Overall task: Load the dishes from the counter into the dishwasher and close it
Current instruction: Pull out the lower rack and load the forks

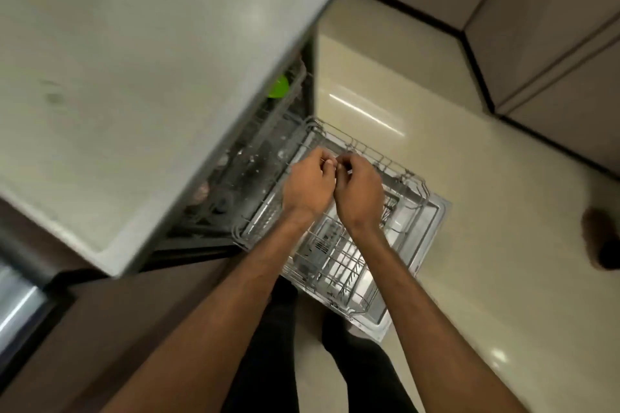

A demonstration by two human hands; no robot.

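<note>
Grip: left hand (pixel 310 184) and right hand (pixel 359 193) are both curled, fingertips meeting at the far rim of the lower rack (pixel 339 261); whether they pinch a wire or something small, I cannot tell
Counter (pixel 134 77): grey, at the left, overhanging the dishwasher (pixel 241 171)
Upper rack (pixel 289 101): tucked under the counter, green dish (pixel 278 86) inside
Lower rack: pulled out over the door (pixel 432 221)
Door: dropped open, lying flat
</note>
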